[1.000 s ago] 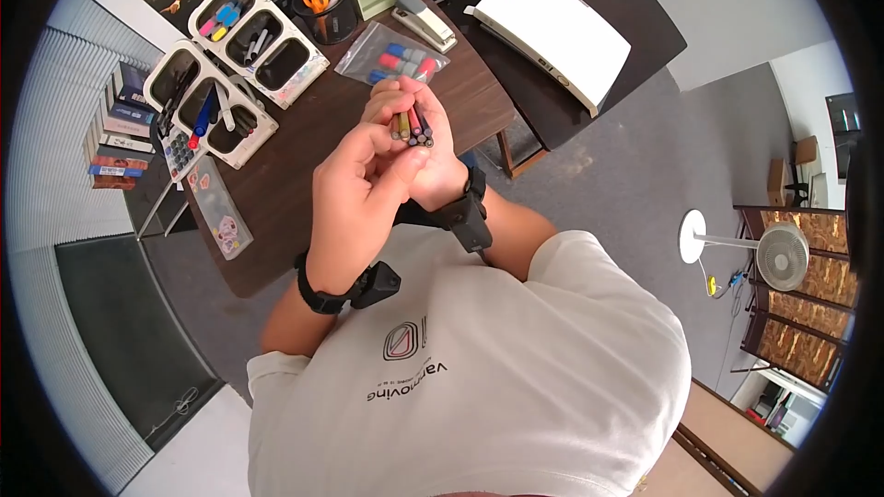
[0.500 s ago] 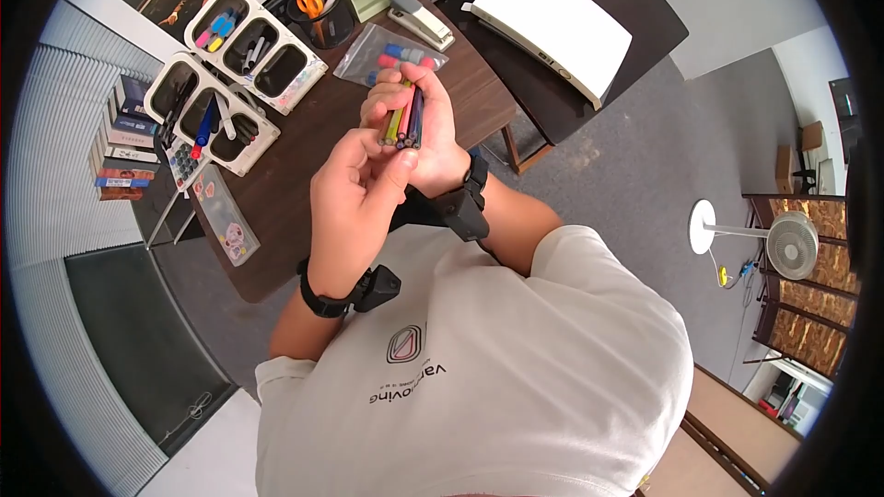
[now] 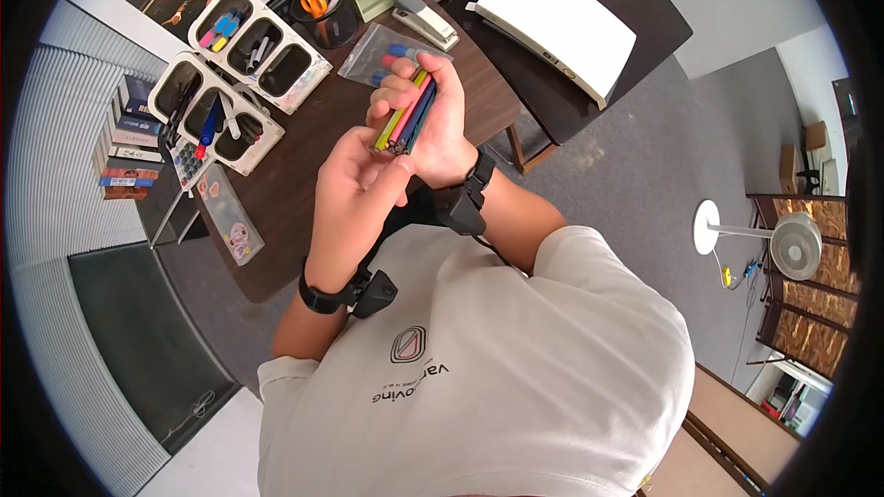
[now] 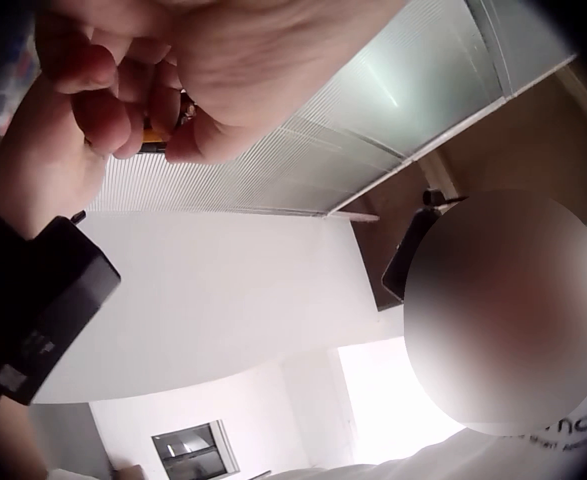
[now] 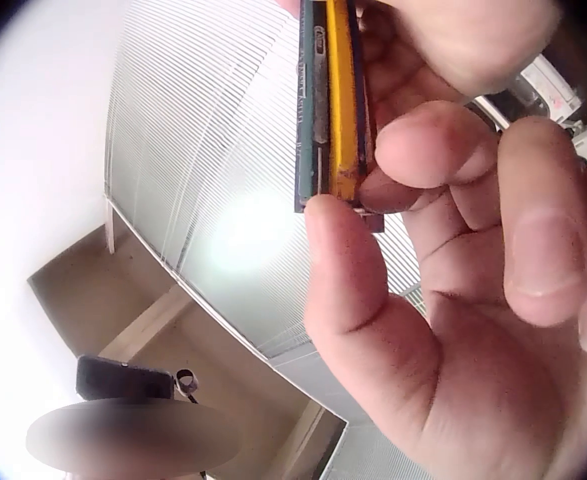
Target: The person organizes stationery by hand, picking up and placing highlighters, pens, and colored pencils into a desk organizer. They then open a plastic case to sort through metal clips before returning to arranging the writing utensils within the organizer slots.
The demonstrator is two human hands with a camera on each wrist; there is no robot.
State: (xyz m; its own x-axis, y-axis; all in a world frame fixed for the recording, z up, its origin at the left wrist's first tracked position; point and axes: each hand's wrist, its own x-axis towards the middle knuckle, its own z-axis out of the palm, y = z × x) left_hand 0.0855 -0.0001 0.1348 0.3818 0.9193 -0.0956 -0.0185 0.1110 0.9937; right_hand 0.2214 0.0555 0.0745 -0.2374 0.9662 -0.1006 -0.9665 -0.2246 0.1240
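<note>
Both hands are raised together over the table's front, around a bundle of coloured pencils (image 3: 406, 120). Yellow, pink, dark blue and green barrels show, leaning so that their far ends point up and right. My right hand (image 3: 444, 140) holds the bundle against its palm, fingers curled over its far part. My left hand (image 3: 345, 186) is at the near ends, its thumb tip right against them. The right wrist view shows yellow and teal barrels (image 5: 343, 110) close up, with a fingertip under their ends. In the left wrist view, fingers (image 4: 103, 120) hide most of the bundle.
Behind the hands lie a clear bag (image 3: 368, 60) of markers and a stapler (image 3: 425, 20). White organisers (image 3: 308, 83) with pens, a black pencil cup (image 3: 324, 29) with orange scissors and a sticker-covered flat case (image 3: 230, 221) stand left. A white device (image 3: 562, 32) sits on a chair.
The pencil bundle has tipped from nearly end-on to lying lengthwise in view, its far ends leaning right. Both hands have shifted slightly right and still hold it.
</note>
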